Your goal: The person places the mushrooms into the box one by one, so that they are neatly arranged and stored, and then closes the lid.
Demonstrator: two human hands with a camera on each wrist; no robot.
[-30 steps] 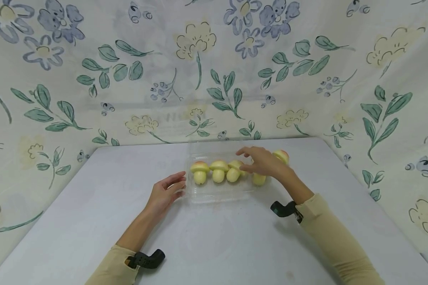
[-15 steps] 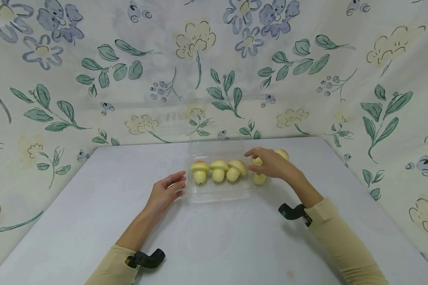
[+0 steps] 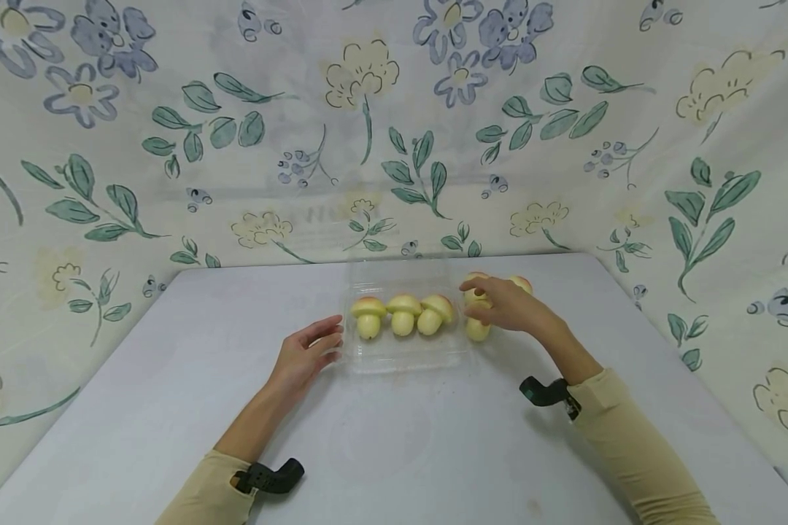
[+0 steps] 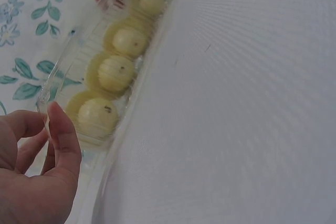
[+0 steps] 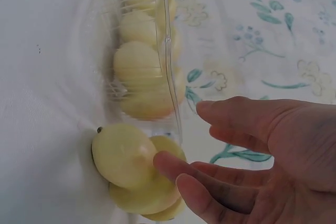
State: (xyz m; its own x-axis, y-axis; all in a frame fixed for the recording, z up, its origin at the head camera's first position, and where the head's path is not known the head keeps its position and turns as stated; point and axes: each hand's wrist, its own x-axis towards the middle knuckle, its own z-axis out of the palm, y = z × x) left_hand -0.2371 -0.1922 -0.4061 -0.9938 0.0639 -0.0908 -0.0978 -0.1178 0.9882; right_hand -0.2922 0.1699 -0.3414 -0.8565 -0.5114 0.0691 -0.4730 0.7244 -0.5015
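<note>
A clear plastic box (image 3: pixel 403 354) stands on the table with its lid raised at the back. Three yellow mushroom-shaped pieces (image 3: pixel 403 315) with reddish cap tops lie in a row inside. At the box's left end my left hand (image 3: pixel 305 357) holds the wall between thumb and fingers, seen in the left wrist view. My right hand (image 3: pixel 508 305) hovers right of the box, fingers loosely spread, over another mushroom-shaped piece (image 5: pixel 126 156). Its fingertips overlap that piece in the right wrist view; contact cannot be told. The hand partly hides this piece in the head view.
More mushroom-shaped pieces lie behind the right hand, one reddish-topped piece (image 3: pixel 521 283) at the back right. A white table (image 3: pixel 394 452) carries everything. A floral cloth (image 3: pixel 394 146) hangs along its far edge. A black wrist device sits on each sleeve cuff.
My right hand has drawn away from the box's rightmost piece and moved right, over the pieces outside. The left hand has stayed at the box's left end.
</note>
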